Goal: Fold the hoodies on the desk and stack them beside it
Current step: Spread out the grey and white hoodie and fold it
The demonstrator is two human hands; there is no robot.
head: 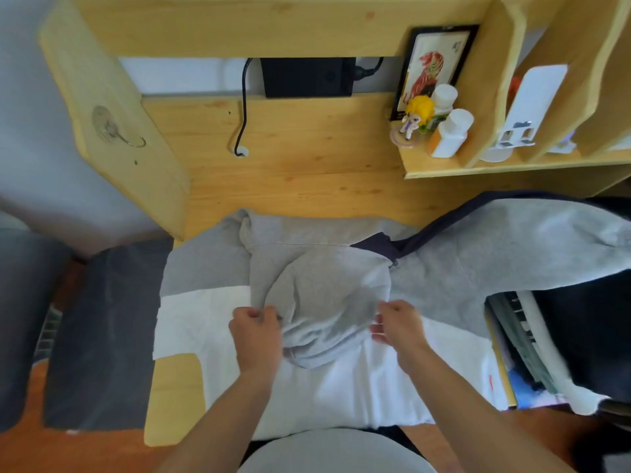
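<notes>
A light grey fleece hoodie (321,288) lies spread across the pale wooden counter (307,158), over a white garment (341,377) that covers the near edge. The left hand (256,331) pinches a fold of the grey fabric at the hood's left side, its grip clenched on the cloth. The right hand (397,322) pinches the hood's right edge (fingers curled round the hem), so the rounded hood bunches between the two hands. A second grey hoodie with dark navy trim (512,247) sprawls to the right, draping off the counter. A dark grey folded cloth (102,336) lies to the left, beside the counter. On the shelf (478,167) behind stand white plastic bottles (449,134) and a small yellow-haired figurine (415,119).
</notes>
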